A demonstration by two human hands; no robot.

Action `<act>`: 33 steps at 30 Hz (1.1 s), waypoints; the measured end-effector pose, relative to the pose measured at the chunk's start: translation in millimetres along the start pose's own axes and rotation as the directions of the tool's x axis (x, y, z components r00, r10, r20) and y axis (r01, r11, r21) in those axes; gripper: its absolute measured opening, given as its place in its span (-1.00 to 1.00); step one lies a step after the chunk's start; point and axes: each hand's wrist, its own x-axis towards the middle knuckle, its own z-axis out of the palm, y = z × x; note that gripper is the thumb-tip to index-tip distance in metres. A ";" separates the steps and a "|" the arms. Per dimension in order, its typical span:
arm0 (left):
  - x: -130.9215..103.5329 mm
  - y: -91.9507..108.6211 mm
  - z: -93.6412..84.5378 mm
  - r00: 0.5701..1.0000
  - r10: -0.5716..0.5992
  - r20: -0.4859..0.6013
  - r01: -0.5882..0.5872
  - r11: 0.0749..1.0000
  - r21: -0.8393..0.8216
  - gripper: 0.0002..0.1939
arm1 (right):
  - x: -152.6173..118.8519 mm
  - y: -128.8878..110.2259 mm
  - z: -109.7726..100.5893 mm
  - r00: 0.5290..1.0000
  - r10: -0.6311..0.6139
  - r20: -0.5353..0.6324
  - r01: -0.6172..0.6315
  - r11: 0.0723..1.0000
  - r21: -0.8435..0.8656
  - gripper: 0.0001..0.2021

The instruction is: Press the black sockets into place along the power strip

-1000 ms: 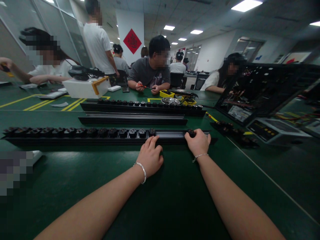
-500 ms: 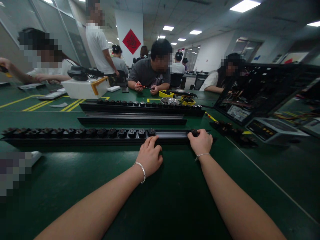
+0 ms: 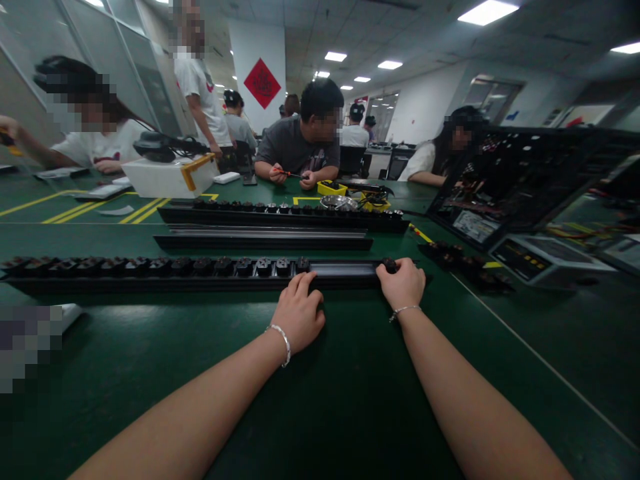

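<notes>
A long black rail point(image 3: 345, 285) lies across the green table in front of me. Along its left part sits a row of black socket modules point(image 3: 202, 267), and to their right a bare stretch of channel shows. My left hand point(image 3: 300, 312) rests its fingertips on the rail's near edge, by the last module point(image 3: 303, 264) of the row; its fingers are apart and hold nothing. Towards the rail's right end, my right hand point(image 3: 403, 283) pinches a single black socket module point(image 3: 389, 265) at the channel. The fingers partly cover that module.
Behind lie another black rail point(image 3: 263, 243) and a rail with modules point(image 3: 285, 217). Loose black parts point(image 3: 467, 267), a power supply unit point(image 3: 550, 260) and an open computer case point(image 3: 530, 180) stand right. A white box point(image 3: 170, 179) is back left. Co-workers sit around; one person point(image 3: 300, 143) holds a screwdriver.
Both my hands and the module stay where they were. In the background, the standing person has shifted slightly and turned.
</notes>
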 end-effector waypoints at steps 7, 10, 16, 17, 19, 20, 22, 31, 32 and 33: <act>0.1 0.9 0.3 1.000 0.000 -0.011 0.000 1.000 0.018 -0.83 | 0.3 2.0 0.5 0.999 0.020 -0.026 -0.019 0.999 0.031 -0.80; 0.1 1.2 -0.1 1.000 -0.008 -0.003 0.009 1.000 0.021 -0.82 | 0.5 2.5 0.3 0.999 0.040 -0.030 -0.039 0.999 0.030 -0.80; -0.1 0.2 0.4 1.000 -0.002 0.004 0.002 1.000 0.016 -0.81 | 2.0 3.5 -0.5 0.997 0.072 -0.017 -0.071 0.996 0.051 -0.78; 0.0 0.0 0.5 1.000 -0.002 0.005 0.002 1.000 0.015 -0.81 | 2.2 3.6 -0.6 0.997 0.076 -0.018 -0.075 0.996 0.054 -0.78; 0.0 -0.3 0.5 1.000 -0.001 0.006 0.001 1.000 0.013 -0.81 | 2.4 3.9 -0.8 0.996 0.085 -0.022 -0.084 0.995 0.055 -0.78; 0.1 -0.4 0.4 1.000 -0.001 0.007 0.001 1.000 0.013 -0.81 | 2.4 4.0 -1.0 0.996 0.088 -0.022 -0.087 0.995 0.053 -0.78; 0.1 -0.4 0.2 1.000 0.001 0.005 -0.001 1.000 0.013 -0.81 | 2.3 4.2 -1.3 0.995 0.092 -0.022 -0.091 0.995 0.050 -0.78; -0.3 -1.4 1.4 1.000 0.000 0.011 0.000 1.000 0.010 -0.81 | 4.3 7.3 -2.5 0.993 0.120 -0.025 -0.118 0.992 0.054 -0.75; -0.4 -1.6 1.4 1.000 0.001 0.011 -0.001 1.000 0.009 -0.81 | 4.4 7.7 -2.5 0.992 0.122 -0.026 -0.120 0.991 0.053 -0.75; -0.3 -1.7 1.4 1.000 0.001 0.010 -0.002 1.000 0.009 -0.81 | 4.5 8.0 -2.3 0.992 0.120 -0.028 -0.119 0.991 0.054 -0.75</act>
